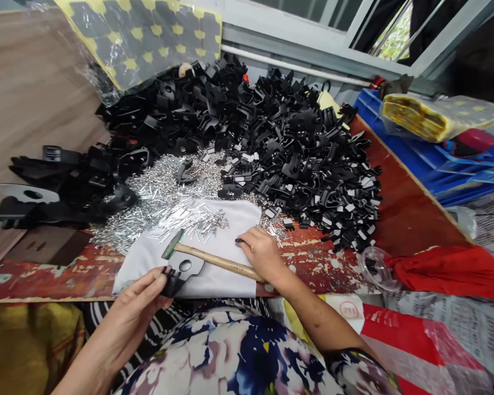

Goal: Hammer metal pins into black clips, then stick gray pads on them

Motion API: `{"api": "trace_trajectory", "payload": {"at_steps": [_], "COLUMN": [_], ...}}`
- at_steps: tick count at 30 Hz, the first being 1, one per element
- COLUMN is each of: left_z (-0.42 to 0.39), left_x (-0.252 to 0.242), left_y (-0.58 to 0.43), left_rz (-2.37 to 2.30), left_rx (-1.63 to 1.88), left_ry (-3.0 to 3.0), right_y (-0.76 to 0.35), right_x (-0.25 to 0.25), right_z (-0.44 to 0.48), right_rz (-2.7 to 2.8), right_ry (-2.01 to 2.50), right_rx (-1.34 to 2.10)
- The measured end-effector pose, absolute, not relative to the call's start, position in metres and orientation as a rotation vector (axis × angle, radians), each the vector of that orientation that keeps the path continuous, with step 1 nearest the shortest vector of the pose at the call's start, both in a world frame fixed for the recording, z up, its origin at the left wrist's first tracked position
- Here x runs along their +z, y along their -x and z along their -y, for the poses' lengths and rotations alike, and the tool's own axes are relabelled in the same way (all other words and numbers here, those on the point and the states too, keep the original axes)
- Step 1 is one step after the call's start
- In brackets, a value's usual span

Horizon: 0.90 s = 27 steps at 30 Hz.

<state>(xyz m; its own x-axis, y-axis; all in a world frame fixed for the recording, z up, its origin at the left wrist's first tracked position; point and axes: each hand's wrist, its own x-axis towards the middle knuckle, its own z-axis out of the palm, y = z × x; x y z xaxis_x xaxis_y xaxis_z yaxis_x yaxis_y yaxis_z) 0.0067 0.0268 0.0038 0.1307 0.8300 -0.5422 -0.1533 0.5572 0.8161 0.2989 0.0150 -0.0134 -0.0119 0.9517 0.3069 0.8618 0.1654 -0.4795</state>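
At the table's front edge my left hand (pixel 142 293) pinches a flat black plastic part with a round hole (pixel 190 265), its toothed end between the fingers. My right hand (pixel 263 255) is closed on a small black piece (pixel 239 240) that pokes out past the fingertips; its exact kind is too small to tell. A hammer (pixel 214 258) with a wooden handle and greenish head lies on the white cloth (pixel 230 285), its handle end beside my right wrist. Just beyond it, loose metal pins (pixel 193 216) are heaped on the cloth.
A large pile of black plastic clips (pixel 288 142) covers the back of the red table (pixel 399 192). More flat black parts (pixel 57 181) are stacked at left. A blue crate (pixel 444 170), a clear plastic cup (pixel 376 269) and red cloth (pixel 453 269) are at right.
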Motion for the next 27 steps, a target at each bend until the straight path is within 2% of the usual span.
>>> {"api": "trace_trajectory", "payload": {"at_steps": [5, 12, 21, 27], "left_z": [-0.031, -0.036, -0.038, -0.043], "left_x": [0.022, 0.035, 0.03, 0.017], "left_y": [-0.035, -0.075, -0.074, -0.062], "left_rz": [-1.107, -0.913, -0.849, -0.916], "left_rx": [0.728, 0.767, 0.816, 0.854], "left_ry": [-0.861, -0.899, -0.912, -1.037], "right_y": [-0.278, -0.252, -0.235, -0.232], "right_x": [-0.002, 0.012, 0.011, 0.0], "right_z": [-0.015, -0.02, -0.018, -0.013], "right_rz": [1.435, 1.588, 1.648, 1.572], "right_ry": [1.351, 1.346, 1.225, 1.142], "right_rx": [0.526, 0.315, 0.298, 0.722]}}
